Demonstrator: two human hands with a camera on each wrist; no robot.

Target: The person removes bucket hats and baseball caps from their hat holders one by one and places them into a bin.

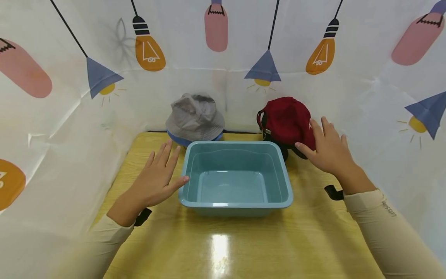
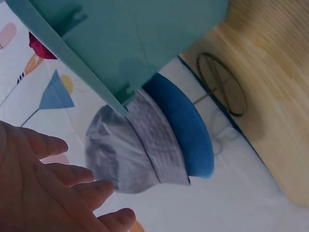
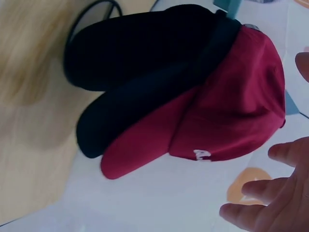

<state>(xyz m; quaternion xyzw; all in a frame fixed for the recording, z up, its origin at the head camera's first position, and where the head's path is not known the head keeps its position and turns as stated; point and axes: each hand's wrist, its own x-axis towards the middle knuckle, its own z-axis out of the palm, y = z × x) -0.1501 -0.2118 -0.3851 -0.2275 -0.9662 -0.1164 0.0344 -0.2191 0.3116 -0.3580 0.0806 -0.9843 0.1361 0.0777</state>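
My left hand (image 1: 153,184) has its fingers spread, beside the left rim of a blue-green plastic basin (image 1: 235,205); whether the thumb touches the rim I cannot tell. Behind the basin's left corner a grey bucket hat (image 1: 195,116) sits over a blue hat (image 2: 186,130). At the back right, a dark red baseball cap (image 1: 287,120) lies on top of black caps (image 3: 140,53). My right hand (image 1: 329,153), also with fingers spread, is near the red cap's right side; the right wrist view shows a gap between fingertips and cap. Neither hand holds anything.
The basin stands on a yellow wooden table (image 1: 156,248). A thin dark wire ring (image 2: 222,84) rests on the tabletop below the blue hat, and another wire loop (image 3: 72,29) shows by the black caps. White cloth printed with lamps and bulbs (image 1: 188,73) encloses the back and sides.
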